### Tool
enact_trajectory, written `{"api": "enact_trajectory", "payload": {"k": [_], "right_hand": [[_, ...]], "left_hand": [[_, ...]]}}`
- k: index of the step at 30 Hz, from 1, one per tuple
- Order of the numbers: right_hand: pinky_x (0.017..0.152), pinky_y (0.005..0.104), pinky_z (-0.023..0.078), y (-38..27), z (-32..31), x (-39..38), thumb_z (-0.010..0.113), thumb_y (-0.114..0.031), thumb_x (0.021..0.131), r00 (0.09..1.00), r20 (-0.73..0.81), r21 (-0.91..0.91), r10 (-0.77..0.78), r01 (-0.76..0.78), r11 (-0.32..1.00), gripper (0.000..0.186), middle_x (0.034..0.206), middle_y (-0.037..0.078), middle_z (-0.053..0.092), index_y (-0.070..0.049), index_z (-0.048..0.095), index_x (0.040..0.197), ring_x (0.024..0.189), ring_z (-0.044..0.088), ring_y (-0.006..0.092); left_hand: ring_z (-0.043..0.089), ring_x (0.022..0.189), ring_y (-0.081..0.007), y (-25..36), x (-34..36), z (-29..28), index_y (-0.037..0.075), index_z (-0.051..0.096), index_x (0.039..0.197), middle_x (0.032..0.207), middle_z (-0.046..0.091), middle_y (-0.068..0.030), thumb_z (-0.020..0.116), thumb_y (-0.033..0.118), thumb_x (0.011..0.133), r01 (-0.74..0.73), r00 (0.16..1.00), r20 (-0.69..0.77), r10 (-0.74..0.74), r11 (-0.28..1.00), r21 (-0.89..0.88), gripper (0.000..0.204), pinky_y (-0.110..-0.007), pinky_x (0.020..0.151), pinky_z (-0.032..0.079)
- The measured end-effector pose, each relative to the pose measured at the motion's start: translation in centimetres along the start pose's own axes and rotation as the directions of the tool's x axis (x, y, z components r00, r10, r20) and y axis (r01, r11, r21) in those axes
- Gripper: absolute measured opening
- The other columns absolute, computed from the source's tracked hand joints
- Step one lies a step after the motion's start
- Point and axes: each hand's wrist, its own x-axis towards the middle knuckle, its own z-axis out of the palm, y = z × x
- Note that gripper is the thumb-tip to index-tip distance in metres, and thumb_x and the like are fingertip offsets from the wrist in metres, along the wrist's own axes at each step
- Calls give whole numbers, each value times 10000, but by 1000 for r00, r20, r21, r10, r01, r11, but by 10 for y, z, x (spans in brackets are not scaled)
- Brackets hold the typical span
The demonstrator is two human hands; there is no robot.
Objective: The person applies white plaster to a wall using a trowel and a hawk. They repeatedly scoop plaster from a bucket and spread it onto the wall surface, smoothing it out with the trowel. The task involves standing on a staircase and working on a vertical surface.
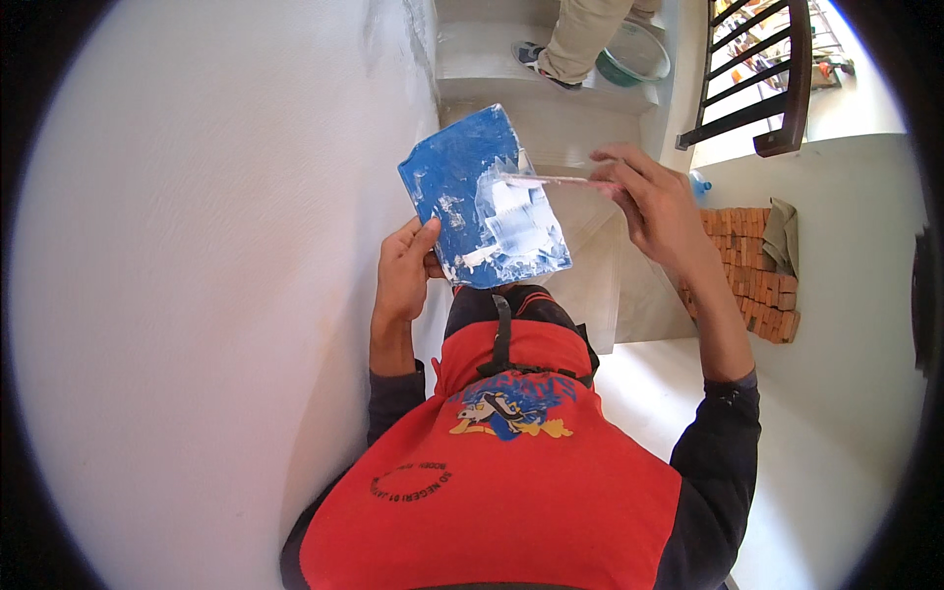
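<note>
My left hand point(408, 261) grips the lower left edge of a blue board point(447, 162), thumb on top. A thick patch of white paste point(521, 226) covers much of the board's right half, with smaller smears elsewhere. My right hand point(644, 197), right of the board, holds a thin, pale pinkish spatula point(570, 181) in curled fingers; its far end lies over the white patch.
A white wall point(216, 246) fills the left. Stairs point(531, 128) rise ahead, carrying another person's leg and shoe point(551, 64) and a green-white basin point(634, 54). On the right are a dark railing point(796, 79), stacked bricks point(747, 265) with a cloth point(783, 236), and a small blue object point(701, 185).
</note>
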Motion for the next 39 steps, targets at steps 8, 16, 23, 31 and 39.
{"api": "enact_trajectory", "payload": {"k": [8,16,23,31,39], "right_hand": [[651,403,459,9,6,-10,574,0,744,989,142,22,-33,30,999,234,1057,65,564,-55,546,970,850,587,299],[671,405,448,-5,3,-33,569,8,752,978,199,214,59,-102,972,246,1020,104,567,-36,547,993,859,574,341],[745,398,456,-9,7,-41,563,-14,778,946,142,231,292,-318,919,308,1059,153,558,-32,548,1085,906,565,367],[700,460,437,-28,44,-48,564,-61,789,948,64,151,313,-319,936,266,970,179,548,-26,544,1052,835,557,383],[734,427,441,-48,45,-49,551,-65,793,940,119,353,320,-342,871,236,930,200,552,7,545,1018,874,544,401]], "left_hand": [[618,659,-94,-4,-6,11,-46,553,1081,851,641,-66,432,213,952,-59,998,-13,59,998,-15,313,-230,567,530],[611,670,-94,0,-13,20,-46,547,1078,853,632,-66,416,202,959,-52,997,-64,54,998,27,305,-238,574,534],[620,707,-123,-22,-4,9,-43,505,1099,891,618,-90,390,169,961,-89,994,-67,90,996,26,278,-248,603,539],[634,826,-167,-24,-15,20,10,385,1216,1020,592,-113,418,173,949,-144,989,-12,145,987,68,315,-300,683,558],[602,870,-160,-25,-23,41,12,348,1221,1055,539,-114,403,174,954,-179,964,-133,230,933,312,317,-282,683,550]]}}
